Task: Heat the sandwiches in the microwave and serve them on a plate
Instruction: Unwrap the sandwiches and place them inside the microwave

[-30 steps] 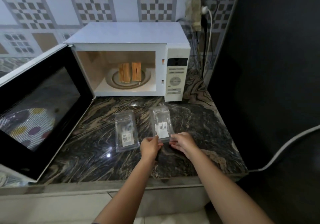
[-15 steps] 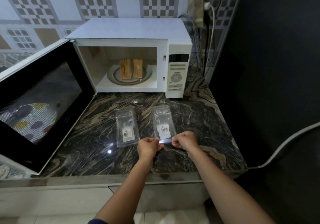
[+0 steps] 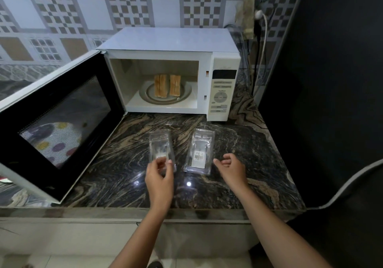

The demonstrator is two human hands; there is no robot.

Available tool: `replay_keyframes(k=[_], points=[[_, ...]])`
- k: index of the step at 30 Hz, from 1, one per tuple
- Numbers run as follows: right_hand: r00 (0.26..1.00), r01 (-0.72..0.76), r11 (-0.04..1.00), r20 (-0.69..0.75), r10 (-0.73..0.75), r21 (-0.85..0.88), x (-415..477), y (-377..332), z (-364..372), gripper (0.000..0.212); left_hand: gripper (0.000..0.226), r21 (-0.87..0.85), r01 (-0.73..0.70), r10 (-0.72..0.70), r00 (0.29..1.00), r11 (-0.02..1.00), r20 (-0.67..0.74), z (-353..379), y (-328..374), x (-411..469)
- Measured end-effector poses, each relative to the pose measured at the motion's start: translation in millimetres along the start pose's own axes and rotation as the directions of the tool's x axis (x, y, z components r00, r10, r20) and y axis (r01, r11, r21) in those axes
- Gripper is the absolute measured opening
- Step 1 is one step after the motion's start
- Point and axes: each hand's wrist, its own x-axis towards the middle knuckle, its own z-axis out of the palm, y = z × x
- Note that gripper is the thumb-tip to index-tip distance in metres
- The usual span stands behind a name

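Two toasted sandwiches stand side by side on the glass turntable inside the white microwave, whose door hangs wide open to the left. On the dark marble counter lie two clear plastic packages. My left hand pinches the near end of the left package between thumb and fingers. My right hand hovers just right of the right package, fingers loosely curled, holding nothing.
A polka-dot plate shows through the door's window at the left. A tall dark surface bounds the counter on the right, with a grey cable running across it. Power cords hang behind the microwave.
Both hands let go of the right package. My left hand moved left onto the left package, and my right hand drew away to the right. The view also shifted closer.
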Motion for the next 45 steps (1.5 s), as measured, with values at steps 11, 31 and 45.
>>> replay_keyframes(k=[11,31,45], points=[[0.995,-0.056,0.996,0.081,0.051,0.066,3,-14,31,0.081,0.101,0.285,0.164,-0.217,0.962,0.944,0.165,-17,-42,61],[0.971,0.189,0.976,-0.168,-0.169,0.112,-15,-16,69,0.059,0.068,-0.139,0.032,-0.026,0.999,0.990,0.048,-16,-44,54],[0.910,0.396,0.856,-0.266,-0.318,0.333,-8,-67,46,0.054,0.076,-0.388,0.000,0.014,0.999,0.922,0.034,-13,17,87]])
